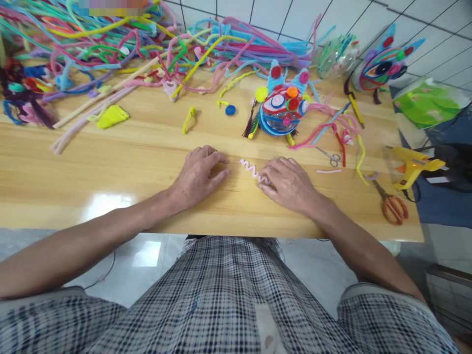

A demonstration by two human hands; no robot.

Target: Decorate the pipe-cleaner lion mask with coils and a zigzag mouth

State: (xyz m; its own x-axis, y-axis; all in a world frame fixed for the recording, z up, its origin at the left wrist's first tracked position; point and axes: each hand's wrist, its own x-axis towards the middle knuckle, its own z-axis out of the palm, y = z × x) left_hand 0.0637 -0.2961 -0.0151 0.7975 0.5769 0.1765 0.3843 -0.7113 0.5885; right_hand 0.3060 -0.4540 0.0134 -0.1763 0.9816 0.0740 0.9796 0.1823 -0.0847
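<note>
A short pale pink pipe cleaner (250,168), bent into a zigzag, lies across the gap between my hands. Its lower right end runs under the fingers of my right hand (287,184), which pinch it against the tabletop. On the other side, my left hand (202,172) rests on the wood with thumb and fingers apart and nothing between them, short of the zigzag's upper end. Beyond my hands stands a clear round ornament (283,110) with blue ears, colourful discs and red pipe cleaner trim.
Colourful pipe cleaners (110,54) heap along the back left. To the right are small scissors (332,156), a straight pale piece (329,171), orange-handled scissors (394,209) and a yellow glue gun (416,164). A second eared ornament (379,73) stands at the back right.
</note>
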